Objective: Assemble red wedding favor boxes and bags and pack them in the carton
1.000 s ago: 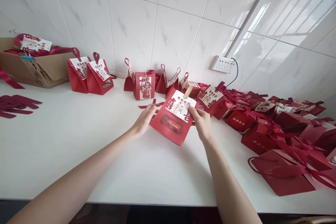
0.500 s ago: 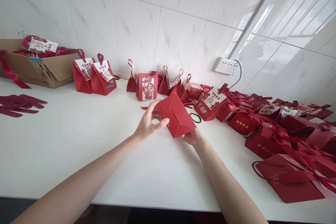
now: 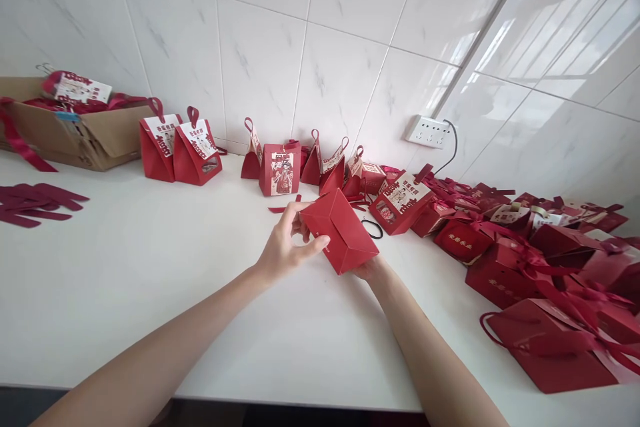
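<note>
A red gift box (image 3: 345,230) is held up over the white table, its folded bottom flaps facing me. My left hand (image 3: 293,237) grips the box's left side, thumb on the near face and fingers behind. From below and the right, my right hand (image 3: 367,268) supports the box; most of its fingers are hidden behind it. Beyond the box stands a red gift box with a printed figure (image 3: 281,170). Just right of the held box lies a black hair tie (image 3: 373,229), and a red ribbon strip (image 3: 285,208) lies behind my left hand.
A cardboard box (image 3: 90,137) of ribbons stands back left, beside two finished-looking gift boxes (image 3: 197,153). Dark red ribbon strips (image 3: 40,203) lie at far left. Many red boxes (image 3: 500,270) crowd the right side. A white power strip (image 3: 427,131) is on the tiled wall.
The held box sits slightly lower and to the right in view, and is turned a little. Both hands keep their hold on it.
</note>
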`<state>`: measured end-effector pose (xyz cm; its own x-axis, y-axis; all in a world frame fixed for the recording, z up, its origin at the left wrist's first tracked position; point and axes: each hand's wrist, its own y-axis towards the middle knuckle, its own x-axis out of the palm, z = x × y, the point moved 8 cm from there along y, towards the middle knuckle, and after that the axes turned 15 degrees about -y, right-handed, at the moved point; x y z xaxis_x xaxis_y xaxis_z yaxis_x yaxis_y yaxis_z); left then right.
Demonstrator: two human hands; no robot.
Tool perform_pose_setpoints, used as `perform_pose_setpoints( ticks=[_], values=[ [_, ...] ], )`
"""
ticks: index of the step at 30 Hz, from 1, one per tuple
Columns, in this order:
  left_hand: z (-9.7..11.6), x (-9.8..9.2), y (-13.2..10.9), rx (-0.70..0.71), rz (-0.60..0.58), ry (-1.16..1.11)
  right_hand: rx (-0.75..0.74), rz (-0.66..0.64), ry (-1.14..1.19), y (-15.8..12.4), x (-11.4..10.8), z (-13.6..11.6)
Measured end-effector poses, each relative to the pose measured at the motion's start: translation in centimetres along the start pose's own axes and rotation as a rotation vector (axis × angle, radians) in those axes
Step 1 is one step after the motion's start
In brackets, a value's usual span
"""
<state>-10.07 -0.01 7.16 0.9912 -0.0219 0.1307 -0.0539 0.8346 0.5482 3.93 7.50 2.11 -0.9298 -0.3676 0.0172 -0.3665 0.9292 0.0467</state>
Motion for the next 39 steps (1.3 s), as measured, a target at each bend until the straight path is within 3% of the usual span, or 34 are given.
perform_pose_setpoints(
  ticks=[3, 6, 8, 11, 18, 26, 30, 33, 36, 39],
  values=[
    [0.2, -0.5, 0.2, 0.018, 0.000, 0.061, 0.048, 0.034, 0.050, -0.1, -0.9, -0.4],
    [0.3, -1.2, 0.5, 0.011, 0.055, 0.127, -0.024, 0.330, 0.005, -0.9, -3.9, -2.0],
    [-0.3, -1.2, 0.5, -0.048, 0.073, 0.080, -0.141, 0.431, -0.134, -1.8, -4.5, -3.6],
    [-1.3, -0.7, 0.5, -0.101, 0.071, -0.017, -0.298, 0.369, -0.338, -2.6, -3.1, -5.4],
    [-0.2, -2.4, 1.0, -0.025, 0.222, 0.136, -0.334, 0.057, -0.341, -2.7, 0.0, -5.3],
    [1.9, -1.8, 0.8, -0.034, 0.199, 0.134, -0.301, -0.115, -0.352, -3.2, 1.6, -5.3],
    [1.7, -2.2, 0.5, -0.018, 0.219, 0.117, -0.268, -0.087, -0.339, -2.6, 1.6, -4.7],
    [1.5, -1.3, 0.4, 0.008, 0.058, -0.071, -0.186, 0.040, -0.308, -1.7, 0.4, -3.3],
    [0.3, 1.2, -0.4, -0.136, -0.192, -0.136, -0.105, 0.067, -0.257, -1.1, -0.5, -1.7],
    [-0.9, 2.1, -1.0, -0.201, -0.204, 0.038, -0.060, 0.027, -0.261, -1.0, -0.9, -1.3]
  ],
)
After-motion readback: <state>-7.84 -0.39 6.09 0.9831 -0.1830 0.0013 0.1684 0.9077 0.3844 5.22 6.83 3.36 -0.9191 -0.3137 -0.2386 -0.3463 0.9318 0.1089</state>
